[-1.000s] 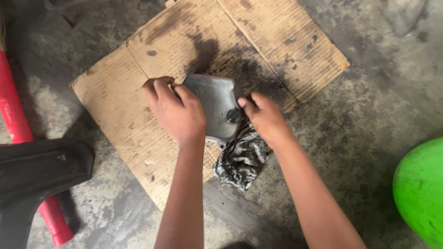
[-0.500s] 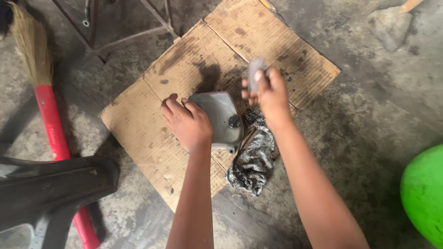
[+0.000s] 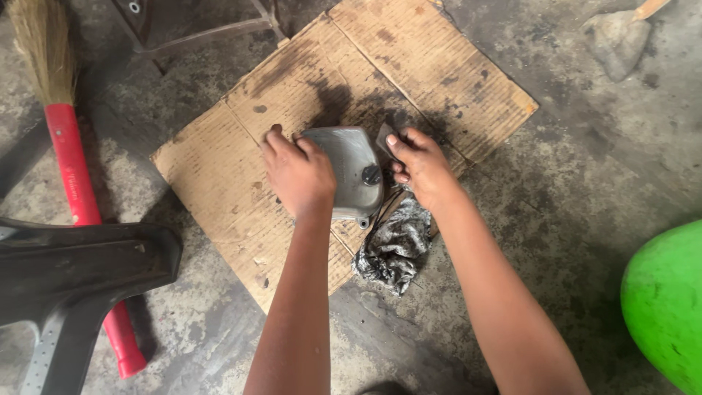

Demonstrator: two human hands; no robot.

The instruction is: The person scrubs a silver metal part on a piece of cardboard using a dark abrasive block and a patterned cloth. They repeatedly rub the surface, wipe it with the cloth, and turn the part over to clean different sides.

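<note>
While the left hand [image 3: 298,172] clamps the grey cover [image 3: 349,170] on the cardboard [image 3: 219,175], the right hand [image 3: 420,164] pinches a small scrap [image 3: 383,137] beside it; grime remains, and the rag [image 3: 395,247] lies below.

Both bare forearms reach forward from the bottom of the view, roughly side by side and converging slightly. The left hand [image 3: 298,172] lies palm down, fingers curled over and pressed flat, wrist straight. The right hand [image 3: 422,167] is bent inward at the wrist, fingers pinched together, grimy at the tips.
</note>
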